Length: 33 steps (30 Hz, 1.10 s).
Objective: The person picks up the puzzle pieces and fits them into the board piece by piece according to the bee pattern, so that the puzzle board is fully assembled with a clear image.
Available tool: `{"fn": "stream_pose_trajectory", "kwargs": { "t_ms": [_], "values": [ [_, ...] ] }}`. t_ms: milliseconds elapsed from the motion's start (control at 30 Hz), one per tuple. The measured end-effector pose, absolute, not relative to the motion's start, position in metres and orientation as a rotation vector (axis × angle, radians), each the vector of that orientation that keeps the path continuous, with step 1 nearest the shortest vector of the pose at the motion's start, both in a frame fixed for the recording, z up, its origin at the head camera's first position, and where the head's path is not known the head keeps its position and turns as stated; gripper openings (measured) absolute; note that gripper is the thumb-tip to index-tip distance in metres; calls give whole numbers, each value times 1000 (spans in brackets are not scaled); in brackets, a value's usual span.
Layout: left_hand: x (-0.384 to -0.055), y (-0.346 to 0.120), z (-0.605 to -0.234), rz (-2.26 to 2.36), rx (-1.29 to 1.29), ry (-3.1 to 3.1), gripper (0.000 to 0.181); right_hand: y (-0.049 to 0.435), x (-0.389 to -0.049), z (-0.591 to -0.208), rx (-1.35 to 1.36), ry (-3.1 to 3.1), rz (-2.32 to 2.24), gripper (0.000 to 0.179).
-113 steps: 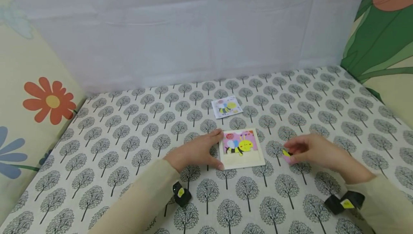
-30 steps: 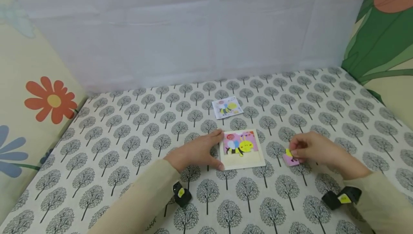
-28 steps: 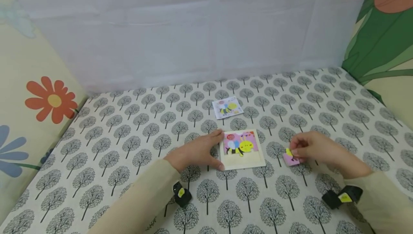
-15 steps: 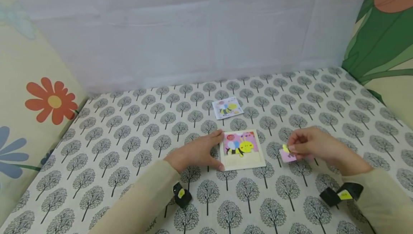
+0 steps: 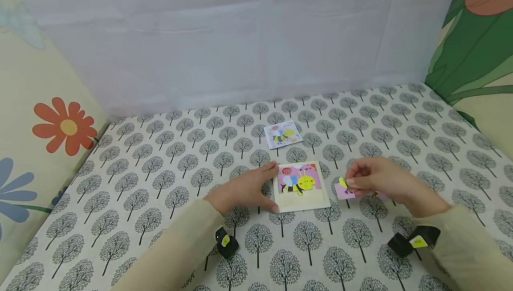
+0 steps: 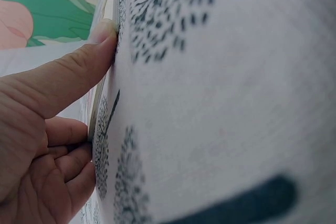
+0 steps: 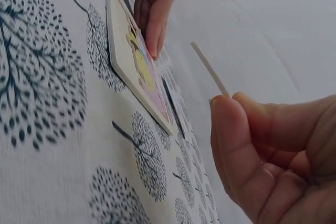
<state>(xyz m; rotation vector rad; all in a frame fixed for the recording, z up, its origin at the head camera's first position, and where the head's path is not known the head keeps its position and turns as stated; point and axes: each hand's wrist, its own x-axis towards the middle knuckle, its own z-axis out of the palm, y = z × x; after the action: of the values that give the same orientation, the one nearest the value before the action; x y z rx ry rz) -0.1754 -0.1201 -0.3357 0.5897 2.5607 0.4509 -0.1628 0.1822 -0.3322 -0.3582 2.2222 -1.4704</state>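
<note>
A square wooden puzzle frame lies on the table, with a yellow bee on pink in its upper part and bare pale wood below. My left hand holds its left side, thumb at the near corner and fingers at the far one. To the right of the frame, my right hand pinches a flat puzzle piece, pink with some yellow, between thumb and fingertips. Its middle is hidden behind my fingers, and pink shows on both sides of them. The right wrist view has the thin piece edge-on, raised off the cloth.
A small picture card with a similar bee lies beyond the frame. A tree-patterned cloth covers the table. A white sheet hangs behind, and flower-printed panels stand at both sides.
My right hand has moved left towards the frame with the puzzle piece, and more of the piece's pink now shows. My left hand and the frame have stayed put.
</note>
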Motion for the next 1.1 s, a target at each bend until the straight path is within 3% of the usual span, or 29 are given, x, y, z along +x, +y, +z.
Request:
{"fn": "stream_pose_trajectory", "kwargs": {
  "t_ms": [1100],
  "values": [
    [-176,-120,-337,439,610,2566,101,117,-166,-345,-197,2134,-1626,19]
  ]
}}
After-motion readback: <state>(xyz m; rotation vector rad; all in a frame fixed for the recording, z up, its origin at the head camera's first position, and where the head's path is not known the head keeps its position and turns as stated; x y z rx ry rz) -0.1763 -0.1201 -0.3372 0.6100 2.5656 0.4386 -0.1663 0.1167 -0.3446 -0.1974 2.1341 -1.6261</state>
